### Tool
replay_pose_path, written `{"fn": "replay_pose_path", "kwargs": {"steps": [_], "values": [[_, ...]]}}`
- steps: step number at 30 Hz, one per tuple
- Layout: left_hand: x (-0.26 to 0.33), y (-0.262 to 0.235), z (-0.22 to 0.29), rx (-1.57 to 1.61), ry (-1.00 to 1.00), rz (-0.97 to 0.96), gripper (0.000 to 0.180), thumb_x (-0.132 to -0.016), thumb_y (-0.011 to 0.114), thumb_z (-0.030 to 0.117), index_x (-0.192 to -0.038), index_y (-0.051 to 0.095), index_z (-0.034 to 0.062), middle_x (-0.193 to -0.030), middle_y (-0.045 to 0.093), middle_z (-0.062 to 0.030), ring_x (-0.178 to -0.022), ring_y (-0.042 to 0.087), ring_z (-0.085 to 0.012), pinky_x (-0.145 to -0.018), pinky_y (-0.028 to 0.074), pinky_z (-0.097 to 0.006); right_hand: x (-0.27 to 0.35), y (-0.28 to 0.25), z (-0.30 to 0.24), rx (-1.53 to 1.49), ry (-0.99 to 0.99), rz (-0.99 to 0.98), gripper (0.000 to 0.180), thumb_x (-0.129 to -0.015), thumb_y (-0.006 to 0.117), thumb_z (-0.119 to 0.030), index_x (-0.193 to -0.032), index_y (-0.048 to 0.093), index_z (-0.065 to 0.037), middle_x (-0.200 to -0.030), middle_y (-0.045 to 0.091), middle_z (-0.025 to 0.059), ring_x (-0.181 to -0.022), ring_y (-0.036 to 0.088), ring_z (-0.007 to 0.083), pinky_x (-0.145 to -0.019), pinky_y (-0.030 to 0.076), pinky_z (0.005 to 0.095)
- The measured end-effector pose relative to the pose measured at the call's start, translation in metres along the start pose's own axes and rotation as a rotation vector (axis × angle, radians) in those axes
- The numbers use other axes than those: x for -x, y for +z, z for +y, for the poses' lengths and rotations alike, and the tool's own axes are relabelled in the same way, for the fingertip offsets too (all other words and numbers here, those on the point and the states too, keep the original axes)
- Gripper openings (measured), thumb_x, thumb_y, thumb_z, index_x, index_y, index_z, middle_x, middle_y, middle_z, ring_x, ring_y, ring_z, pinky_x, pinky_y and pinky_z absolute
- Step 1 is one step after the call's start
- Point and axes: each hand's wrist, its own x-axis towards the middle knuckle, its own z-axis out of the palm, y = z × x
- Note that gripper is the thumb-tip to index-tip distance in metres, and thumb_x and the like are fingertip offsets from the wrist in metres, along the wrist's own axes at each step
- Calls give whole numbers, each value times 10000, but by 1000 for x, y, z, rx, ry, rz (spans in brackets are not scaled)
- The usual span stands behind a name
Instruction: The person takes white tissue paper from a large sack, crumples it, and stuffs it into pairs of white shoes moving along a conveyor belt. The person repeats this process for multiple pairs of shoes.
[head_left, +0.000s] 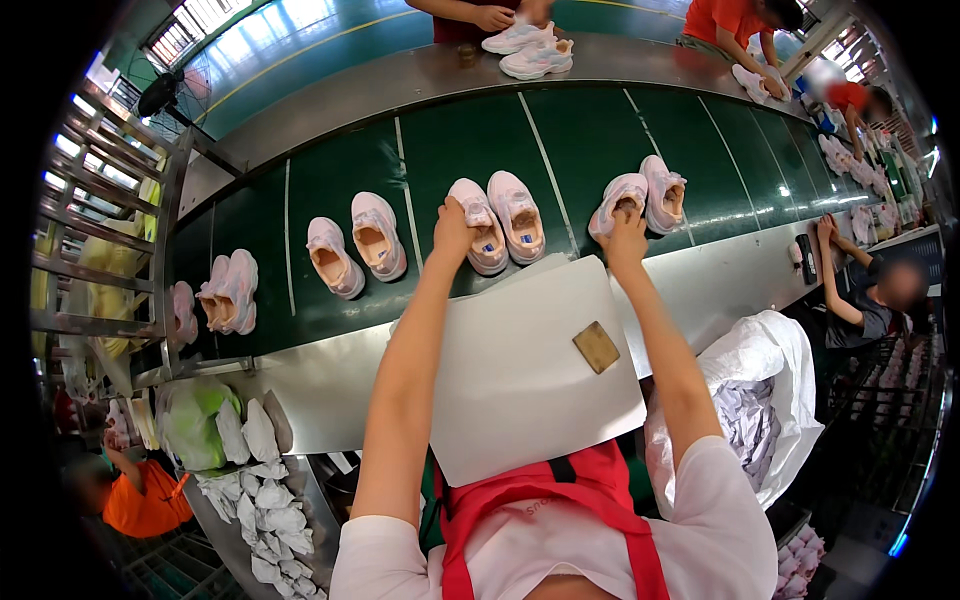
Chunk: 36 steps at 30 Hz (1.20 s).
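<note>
Pale pink and white sneakers stand in pairs on a green conveyor belt [330, 150]. My left hand [453, 233] is closed on the outer side of the left sneaker [474, 203] of the middle pair. Its partner [513, 200] stands right beside it. Farther right, my right hand [627, 242] grips another sneaker [611, 212], with fingers reaching into its opening; the fingertips are partly hidden. That sneaker's mate [661, 190] touches it on the right. Between my forearms lies a stack of white paper sheets [510, 370], with a small brown block [596, 347] on top.
More pairs sit on the belt to the left, one sneaker [377, 235] nearest. Across the belt, people handle sneakers [537, 58]. A white sack [770, 355] of crumpled paper stands at right, wrapped paper stuffing [270, 510] at lower left, and a metal rack [100, 220] at far left.
</note>
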Motion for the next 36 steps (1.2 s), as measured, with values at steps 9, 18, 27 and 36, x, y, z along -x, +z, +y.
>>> {"fn": "replay_pose_path", "kwargs": {"steps": [9, 18, 27, 36], "values": [[204, -172, 188, 1185, 791, 206, 349, -936, 494, 274, -1082, 547, -39, -1125, 565, -150, -895, 617, -252, -874, 481, -392, 4, -57, 49, -240, -84, 146, 257, -819, 629, -186, -1054, 568, -101, -906, 604, 74, -799, 607, 288, -649, 480, 386], [354, -221, 232, 2017, 1034, 72, 170, -880, 550, 175, -1008, 566, 65, -1258, 417, -85, -1058, 504, -250, -739, 505, -410, 195, -112, -7, -196, -224, -81, 429, -708, 739, -268, -1053, 568, -81, -938, 550, 84, -910, 541, 293, -756, 444, 369], [348, -219, 213, 732, 933, 226, 116, -844, 549, 72, -958, 570, 64, -1044, 560, -72, -931, 540, -248, -763, 454, -360, 203, -109, -15, -641, -212, -142, 331, -782, 649, -147, -1073, 533, -40, -966, 531, 139, -879, 548, 344, -752, 469, 413], [222, 28, 60, -4, 1077, -83, 305, -775, 633, 51, -1072, 566, 53, -1178, 548, -102, -1069, 489, -273, -919, 403, -372, 185, -95, 12, -531, -191, -73, 199, -781, 596, -89, -962, 528, -42, -876, 558, 138, -841, 562, 353, -710, 465, 428]]}}
